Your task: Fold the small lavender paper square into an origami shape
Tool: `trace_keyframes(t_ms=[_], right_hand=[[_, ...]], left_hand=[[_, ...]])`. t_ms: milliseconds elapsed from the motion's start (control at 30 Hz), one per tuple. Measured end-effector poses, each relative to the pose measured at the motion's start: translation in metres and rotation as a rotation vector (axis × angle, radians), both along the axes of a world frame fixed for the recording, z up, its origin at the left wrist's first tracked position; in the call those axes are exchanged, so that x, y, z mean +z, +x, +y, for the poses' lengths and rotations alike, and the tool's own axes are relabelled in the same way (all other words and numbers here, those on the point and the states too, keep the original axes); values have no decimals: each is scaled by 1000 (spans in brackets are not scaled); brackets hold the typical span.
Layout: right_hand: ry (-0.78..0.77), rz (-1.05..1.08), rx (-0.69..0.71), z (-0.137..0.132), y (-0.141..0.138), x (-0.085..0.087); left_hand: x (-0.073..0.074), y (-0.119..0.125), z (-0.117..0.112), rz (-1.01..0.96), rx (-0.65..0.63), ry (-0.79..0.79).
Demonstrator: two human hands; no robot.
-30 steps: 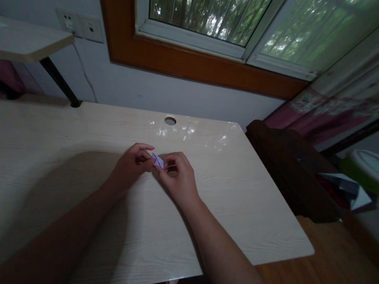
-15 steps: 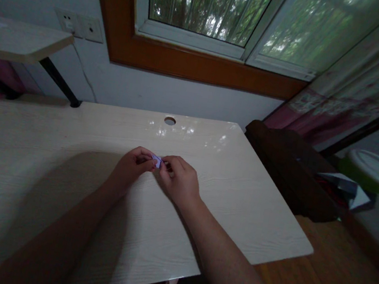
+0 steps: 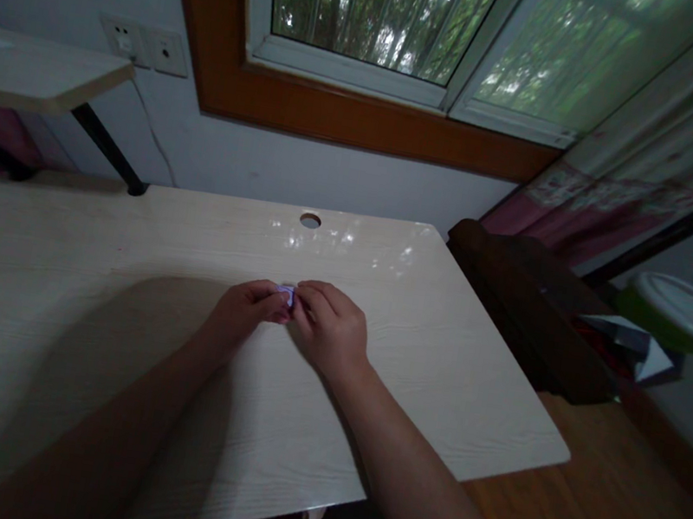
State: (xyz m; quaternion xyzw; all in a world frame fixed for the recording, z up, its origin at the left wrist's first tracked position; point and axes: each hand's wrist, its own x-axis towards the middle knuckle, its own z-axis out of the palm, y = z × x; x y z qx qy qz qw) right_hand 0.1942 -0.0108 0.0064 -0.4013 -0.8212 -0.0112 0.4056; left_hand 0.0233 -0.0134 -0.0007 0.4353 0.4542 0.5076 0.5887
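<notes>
A small piece of purple paper [image 3: 287, 292], seemingly folded, is pinched between my two hands just above the table. The fingers and thumb of my left hand [image 3: 247, 305] close on its left side. My right hand [image 3: 332, 326] grips its right edge between thumb and fingertips, the other fingers curled. Most of the paper is hidden behind the fingers, so its full shape cannot be made out.
The pale wood-grain table [image 3: 433, 378] has a round cable hole [image 3: 310, 220] near its back edge. A raised shelf [image 3: 40, 75] on black legs stands at the back left. Beyond the right edge are dark wooden furniture [image 3: 512, 294] and a green tub with a whitish lid [image 3: 686, 313].
My left fingers have shifted slightly down and closed further over the purple paper, which has tilted and shows less of itself. My right hand has barely moved.
</notes>
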Motion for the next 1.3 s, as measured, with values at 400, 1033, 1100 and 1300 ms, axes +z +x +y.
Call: trace_keyframes(t_ms=[400, 1033, 1100, 1300], right_hand=[[4, -104, 36, -3, 0, 0], [-7, -74, 59, -2, -1, -2], [-8, -76, 58, -2, -1, -2], [-7, -97, 57, -2, -1, 0]], left_hand=[[0, 0, -1, -12, 20, 30], [4, 1, -2, -27, 24, 49], [4, 1, -2, -13, 27, 48], [5, 2, -2, -3, 42, 46]])
